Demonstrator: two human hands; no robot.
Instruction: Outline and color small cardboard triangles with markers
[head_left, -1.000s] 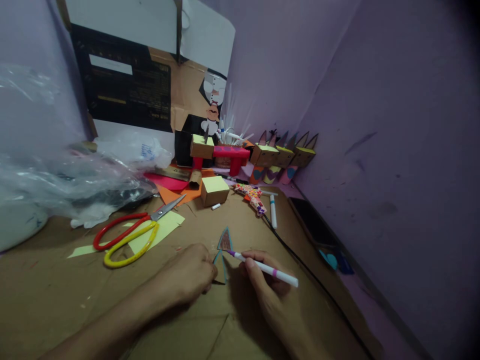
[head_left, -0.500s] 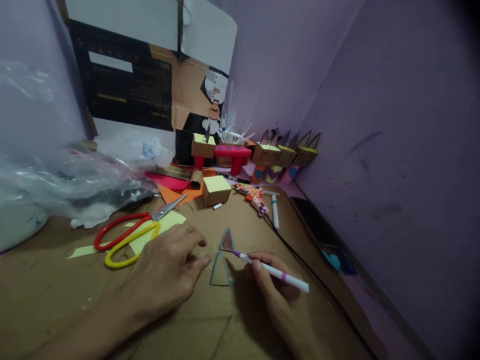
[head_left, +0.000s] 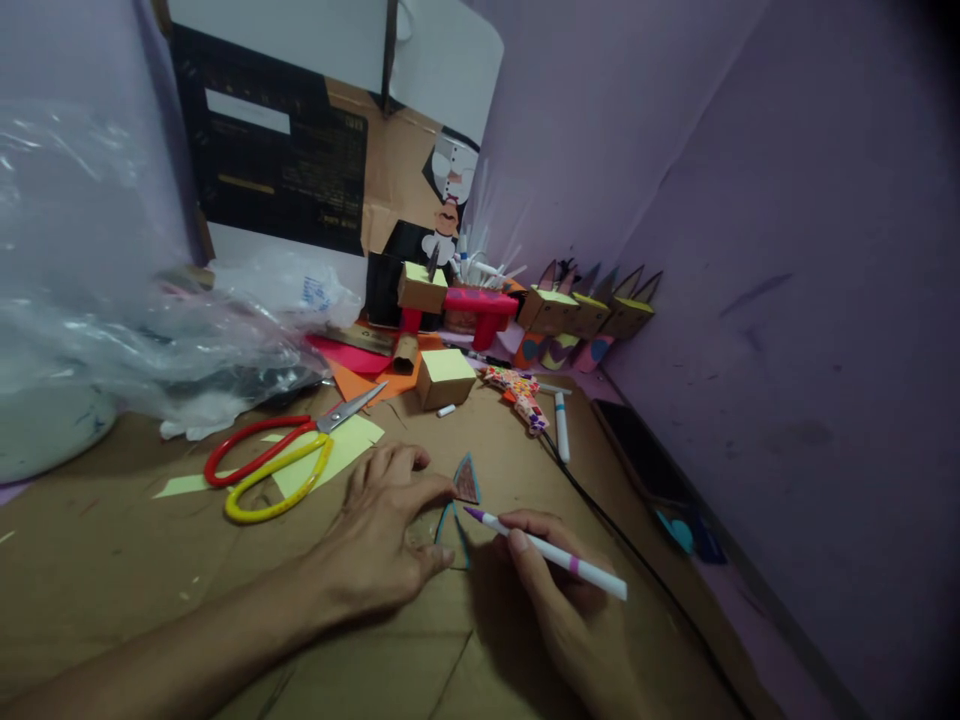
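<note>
My right hand (head_left: 555, 590) grips a white marker (head_left: 577, 568) with a purple tip and a pink band. The tip points left, just above the cardboard sheet (head_left: 360, 665). My left hand (head_left: 390, 525) is spread over the sheet, with its index finger at a coloured-in triangle (head_left: 467, 482) edged in blue. Its thumb rests on a second blue-edged triangle (head_left: 459, 548), plain brown inside and partly covered by the hand. Left of that hand lie red-and-yellow-handled scissors (head_left: 281, 465) with parted blades, on pale yellow paper (head_left: 341, 455).
A cardboard cube (head_left: 445, 380) with a yellow top stands behind the hands, a white marker cap (head_left: 446, 410) before it. A patterned glue gun (head_left: 525, 400) trails a black cable (head_left: 622, 540) along the right. Plastic bags (head_left: 187, 330) crowd the left; paper animal figures (head_left: 555, 325) line the back.
My left hand has moved right, its fingers spreading onto the two triangles. The marker tip has come away from the coloured triangle. The whole view has shifted slightly.
</note>
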